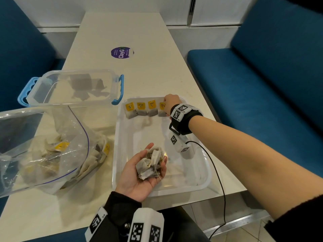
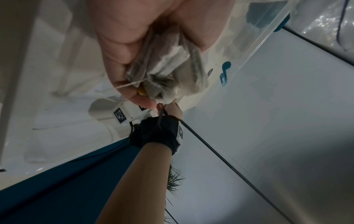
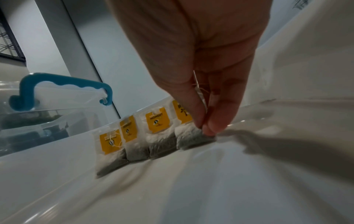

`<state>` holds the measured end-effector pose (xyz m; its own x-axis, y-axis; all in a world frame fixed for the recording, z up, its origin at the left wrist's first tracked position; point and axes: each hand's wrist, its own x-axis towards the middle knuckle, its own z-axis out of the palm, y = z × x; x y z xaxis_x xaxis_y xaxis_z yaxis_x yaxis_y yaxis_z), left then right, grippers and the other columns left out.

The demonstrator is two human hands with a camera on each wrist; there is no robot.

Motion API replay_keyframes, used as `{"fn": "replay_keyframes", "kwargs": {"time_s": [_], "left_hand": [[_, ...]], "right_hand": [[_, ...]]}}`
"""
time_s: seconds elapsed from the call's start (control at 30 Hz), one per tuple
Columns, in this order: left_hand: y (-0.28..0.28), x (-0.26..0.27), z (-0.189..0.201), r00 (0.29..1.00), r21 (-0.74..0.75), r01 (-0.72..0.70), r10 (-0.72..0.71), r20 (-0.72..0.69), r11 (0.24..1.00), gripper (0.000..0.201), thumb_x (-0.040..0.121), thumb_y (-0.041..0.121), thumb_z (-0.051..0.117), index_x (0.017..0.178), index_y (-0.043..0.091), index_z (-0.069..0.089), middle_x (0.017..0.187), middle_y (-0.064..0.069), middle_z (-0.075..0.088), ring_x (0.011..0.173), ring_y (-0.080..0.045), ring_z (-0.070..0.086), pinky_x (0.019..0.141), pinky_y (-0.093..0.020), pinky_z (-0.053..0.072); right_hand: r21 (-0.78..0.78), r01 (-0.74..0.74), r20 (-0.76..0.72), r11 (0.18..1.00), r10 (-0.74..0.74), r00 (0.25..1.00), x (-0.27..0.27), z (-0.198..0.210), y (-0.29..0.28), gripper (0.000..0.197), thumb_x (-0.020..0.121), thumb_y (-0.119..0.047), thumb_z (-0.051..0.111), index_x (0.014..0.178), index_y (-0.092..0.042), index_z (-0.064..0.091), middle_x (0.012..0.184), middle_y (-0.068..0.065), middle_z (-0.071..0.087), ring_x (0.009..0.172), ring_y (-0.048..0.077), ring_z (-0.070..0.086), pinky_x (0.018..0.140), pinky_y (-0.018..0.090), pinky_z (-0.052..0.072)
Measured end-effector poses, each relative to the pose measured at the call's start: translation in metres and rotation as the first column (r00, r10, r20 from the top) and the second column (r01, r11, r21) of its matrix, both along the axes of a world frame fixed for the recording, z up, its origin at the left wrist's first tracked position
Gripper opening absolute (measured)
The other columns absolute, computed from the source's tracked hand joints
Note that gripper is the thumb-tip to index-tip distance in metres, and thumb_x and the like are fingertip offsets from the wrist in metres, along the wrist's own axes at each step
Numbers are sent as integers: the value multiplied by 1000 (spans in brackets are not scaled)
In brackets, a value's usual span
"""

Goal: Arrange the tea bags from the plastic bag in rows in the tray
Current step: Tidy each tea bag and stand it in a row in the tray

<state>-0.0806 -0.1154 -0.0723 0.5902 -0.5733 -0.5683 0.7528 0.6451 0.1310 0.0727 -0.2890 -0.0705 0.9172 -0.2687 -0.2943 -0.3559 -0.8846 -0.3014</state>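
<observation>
A clear plastic tray (image 1: pixel 118 154) lies in front of me on the table. Several tea bags with yellow tags (image 1: pixel 139 109) stand in one row along its far wall. My right hand (image 1: pixel 170 104) reaches to the right end of that row and pinches the lower corner of the last tea bag (image 3: pixel 191 137) between thumb and fingertips (image 3: pixel 209 125). My left hand (image 1: pixel 157 154) is palm up over the tray's near half, fingers curled round a crumpled bunch of tea bags (image 1: pixel 150 165) with loose strings (image 2: pixel 168 75). The open plastic bag (image 1: pixel 52 151) lies left of the tray with several tea bags inside.
A clear storage box with blue handles (image 1: pixel 73 88) stands behind the bag, close to the tray's far left corner. A purple sticker (image 1: pixel 122 52) is further back on the table. Blue benches (image 1: pixel 253 81) flank the table. A black cable (image 1: pixel 216 172) hangs from my right wrist.
</observation>
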Motion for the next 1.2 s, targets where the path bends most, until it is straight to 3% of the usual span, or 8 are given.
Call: {"fn": "replay_keyframes", "kwargs": {"time_s": [0.1,0.3,0.57,0.7,0.73,0.87,1.0,1.2], "left_hand": [[-1,0,1,1000,2,0,0,1,1000,28,77,14,54,103,12,65,92,-18,63,80,-30,59,58,-33,56],[-1,0,-1,1000,-2,5,-5,4,1000,29,78,15,54,105,13,64,89,-18,64,79,-29,59,57,-33,56],[-1,0,0,1000,-3,5,-5,8,1000,27,79,15,53,103,12,65,87,-19,65,78,-30,60,56,-32,55],[0,-1,-1,1000,-11,6,-6,1,1000,27,80,15,53,105,13,64,89,-19,64,80,-30,59,56,-32,55],[0,-2,-1,1000,-12,6,-6,0,1000,28,80,15,53,105,13,64,89,-19,64,80,-30,59,57,-32,55],[0,-2,0,1000,-6,-1,1,-2,1000,29,79,15,53,106,13,65,89,-19,62,77,-30,60,56,-32,56],[1,-2,-1,1000,2,-7,7,-1,1000,29,79,15,53,105,13,65,89,-19,63,76,-30,60,56,-33,56],[0,-2,-1,1000,5,-5,5,-3,1000,28,79,15,54,105,12,65,91,-19,63,78,-30,60,57,-33,56]], "right_hand": [[-9,35,25,999,-35,999,-2,2,0,37,80,-20,70,111,-4,58,102,12,61,93,29,63,78,32,53],[-30,47,26,998,-46,999,-6,5,1,33,84,-12,64,113,1,55,114,14,60,103,28,61,72,26,45],[-40,109,42,993,-108,993,-11,11,4,25,89,-11,57,111,2,56,115,15,61,103,27,62,85,28,49],[-62,97,-15,993,-98,995,-14,16,2,17,88,-17,60,82,-2,54,114,12,63,103,25,62,81,26,48],[-73,89,-30,993,-91,995,-17,17,0,18,88,-19,60,83,-2,54,115,12,63,104,25,62,83,28,48],[-125,-71,-125,990,55,991,-36,20,-9,40,99,-24,39,132,-2,43,132,16,51,113,30,52,94,35,41],[-140,-147,-180,979,121,976,-34,15,-14,37,97,-30,43,123,-6,54,114,11,59,85,24,45,75,31,38],[-75,-42,-159,996,30,987,-23,6,-14,46,91,-46,47,115,-8,58,112,10,62,81,26,48,74,32,39]]}}
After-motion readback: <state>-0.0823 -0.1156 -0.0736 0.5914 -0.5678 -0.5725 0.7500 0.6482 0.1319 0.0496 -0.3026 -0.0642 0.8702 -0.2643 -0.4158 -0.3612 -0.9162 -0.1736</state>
